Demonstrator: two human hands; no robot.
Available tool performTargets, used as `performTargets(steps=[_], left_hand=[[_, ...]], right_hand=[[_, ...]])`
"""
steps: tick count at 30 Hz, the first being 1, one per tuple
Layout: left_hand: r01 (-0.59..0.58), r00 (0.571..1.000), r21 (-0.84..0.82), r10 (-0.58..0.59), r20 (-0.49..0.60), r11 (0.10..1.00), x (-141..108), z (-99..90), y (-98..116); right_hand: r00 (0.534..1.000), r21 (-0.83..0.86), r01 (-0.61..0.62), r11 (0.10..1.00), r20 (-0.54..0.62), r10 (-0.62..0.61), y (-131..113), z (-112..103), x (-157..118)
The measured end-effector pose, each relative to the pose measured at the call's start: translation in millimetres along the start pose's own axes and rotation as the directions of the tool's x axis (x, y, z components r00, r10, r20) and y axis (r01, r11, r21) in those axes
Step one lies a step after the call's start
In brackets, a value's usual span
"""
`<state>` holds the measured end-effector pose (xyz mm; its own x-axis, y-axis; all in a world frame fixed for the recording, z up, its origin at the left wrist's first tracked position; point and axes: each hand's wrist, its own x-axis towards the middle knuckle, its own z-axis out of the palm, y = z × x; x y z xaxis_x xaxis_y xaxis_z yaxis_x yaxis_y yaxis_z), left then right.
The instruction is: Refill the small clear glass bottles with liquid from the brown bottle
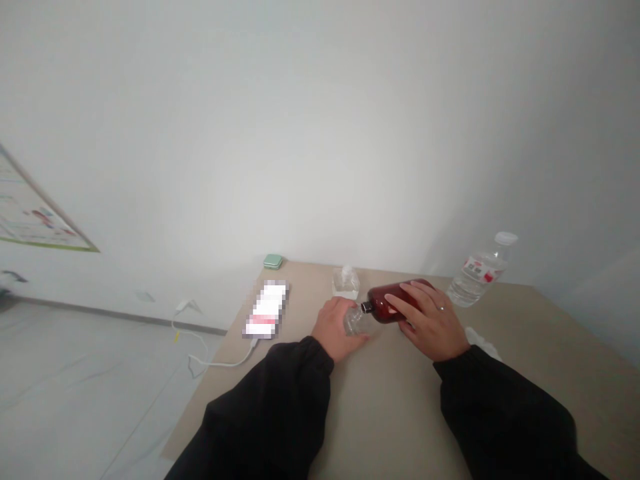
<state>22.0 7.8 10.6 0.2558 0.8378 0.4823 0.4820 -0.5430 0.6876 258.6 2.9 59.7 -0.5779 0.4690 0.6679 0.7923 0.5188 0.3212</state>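
Fingers wrapped round its side, my left hand (337,328) holds a small clear container (355,321) low over the table. My right hand (431,325) grips a dark red-brown bottle (387,303) tipped nearly onto its side. The bottle's uncapped black neck points left and meets the clear container's top edge. Whether liquid is running out cannot be made out. Just behind my left hand stands a clear square container (345,283) with a rounded whitish top.
A clear water bottle (475,277) with a white cap stands at the back right. On the left lie a phone (267,310) with a white cable (230,364) and a small green case (273,261). Something white and crumpled (483,342) lies by my right wrist. A wall borders the table (385,413).
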Motion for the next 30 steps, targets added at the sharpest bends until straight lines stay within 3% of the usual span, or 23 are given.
performTargets(steps=[30], left_hand=[[0.008,1.0,-0.003,-0.008,-0.009,1.0,0,1.2,0]], right_hand=[[0.997,-0.052,0.056,0.997,0.05,-0.053,0,-12,11]])
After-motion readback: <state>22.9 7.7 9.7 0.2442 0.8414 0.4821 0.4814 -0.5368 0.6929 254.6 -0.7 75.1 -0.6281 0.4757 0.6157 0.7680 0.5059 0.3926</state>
